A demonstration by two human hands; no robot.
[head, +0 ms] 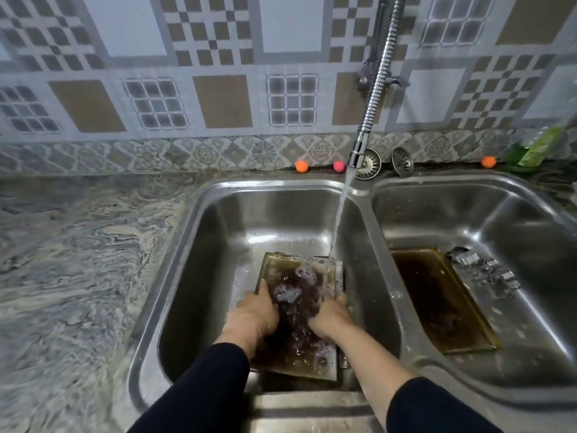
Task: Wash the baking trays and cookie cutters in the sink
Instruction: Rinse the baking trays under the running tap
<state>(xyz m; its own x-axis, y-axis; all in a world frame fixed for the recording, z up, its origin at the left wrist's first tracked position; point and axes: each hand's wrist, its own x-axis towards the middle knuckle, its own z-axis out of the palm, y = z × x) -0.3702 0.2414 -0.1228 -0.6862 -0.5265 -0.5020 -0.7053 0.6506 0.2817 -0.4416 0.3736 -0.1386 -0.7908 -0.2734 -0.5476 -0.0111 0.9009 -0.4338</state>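
Tray (296, 307), left basin: your left hand (254, 310) grips its nine o'clock edge, right hand (331, 314) its three o'clock edge, fingers curled, steadying it under the stream (338, 214) for rinsing.

It was a home kitchen: a stainless double-bowl sink (362, 195) sat in a marbled stone counter (78, 245), a flexible tap (374, 89) ran water, patterned tiles (218, 57) covered the far wall, and two sink strainers (402, 162) leaned there.
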